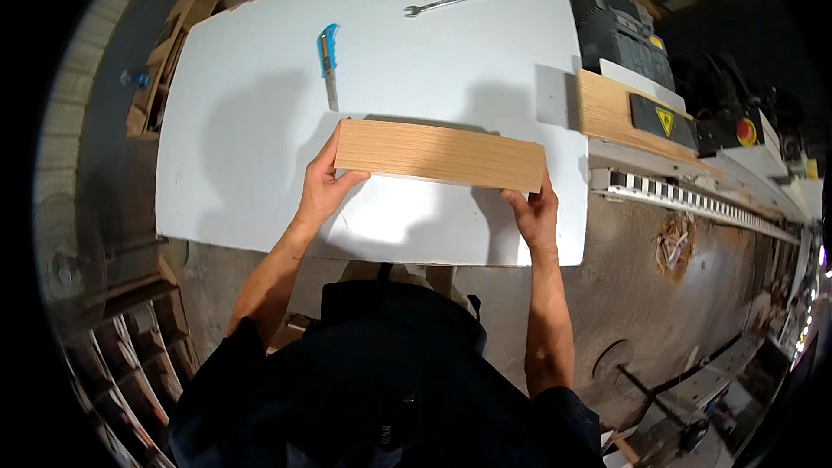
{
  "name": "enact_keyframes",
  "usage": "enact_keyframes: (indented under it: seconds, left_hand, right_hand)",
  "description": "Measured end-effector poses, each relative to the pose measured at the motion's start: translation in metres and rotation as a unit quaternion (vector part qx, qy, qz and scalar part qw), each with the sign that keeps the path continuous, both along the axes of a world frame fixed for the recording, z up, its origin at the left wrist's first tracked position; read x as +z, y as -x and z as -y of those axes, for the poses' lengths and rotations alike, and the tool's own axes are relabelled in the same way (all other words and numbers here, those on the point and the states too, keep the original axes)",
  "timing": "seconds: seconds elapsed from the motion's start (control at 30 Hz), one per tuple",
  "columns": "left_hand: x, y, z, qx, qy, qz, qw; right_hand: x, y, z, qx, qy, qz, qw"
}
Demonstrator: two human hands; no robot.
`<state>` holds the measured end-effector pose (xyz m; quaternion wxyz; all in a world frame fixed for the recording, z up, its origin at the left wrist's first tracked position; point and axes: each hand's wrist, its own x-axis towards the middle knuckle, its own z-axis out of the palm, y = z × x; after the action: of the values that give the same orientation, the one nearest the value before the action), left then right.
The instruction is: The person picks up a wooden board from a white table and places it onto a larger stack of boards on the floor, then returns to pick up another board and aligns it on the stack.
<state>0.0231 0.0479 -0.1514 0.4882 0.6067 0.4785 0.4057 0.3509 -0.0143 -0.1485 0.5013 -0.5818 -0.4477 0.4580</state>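
Note:
A light-brown wood-grain board spans the space between my two hands, its broad face turned up toward me. My left hand grips its left end, thumb on the near edge and fingers behind. At the opposite end, my right hand holds it the same way, with most fingers hidden behind the board. Beyond the board's left end lies a blue-handled utility knife with its blade out, pointing toward me. A silver wrench rests near the far edge of the white table.
On the right stands a machine with a wood-grain panel, a red emergency button and a striped rail. Wood scraps lie on the floor. Shelving is at lower left, and a cardboard box sits beside the table's left edge.

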Motion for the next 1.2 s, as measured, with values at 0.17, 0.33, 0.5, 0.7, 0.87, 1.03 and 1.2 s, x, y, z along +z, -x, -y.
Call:
enact_keyframes:
  seconds: [0.17,0.33,0.5,0.7,0.87,1.03,1.2]
  left_hand:
    - [0.004,0.0,-0.012,-0.07,0.015,0.066,0.995]
    - [0.037,0.006,-0.006,-0.185,0.014,0.02,0.982]
    - [0.046,-0.012,0.021,-0.427,0.002,0.027,0.904]
    - [0.036,-0.03,0.097,-0.653,0.078,-0.05,0.752]
    - [0.022,-0.017,0.164,-0.783,0.099,-0.064,0.611]
    - [0.028,0.036,0.243,-0.871,0.086,-0.091,0.475]
    - [0.014,0.117,0.31,-0.902,0.135,-0.125,0.39]
  right_hand:
    - [-0.009,0.008,0.031,-0.085,-0.008,0.083,0.993]
    - [0.011,0.07,0.138,-0.261,-0.025,0.051,0.964]
    - [0.021,0.189,0.274,-0.494,0.02,0.002,0.869]
    - [0.014,0.357,0.374,-0.695,0.051,-0.099,0.71]
    - [0.011,0.489,0.396,-0.793,0.084,-0.058,0.6]
    - [0.004,0.618,0.398,-0.882,0.032,-0.116,0.456]
    - [-0.018,0.743,0.409,-0.92,0.021,-0.124,0.372]
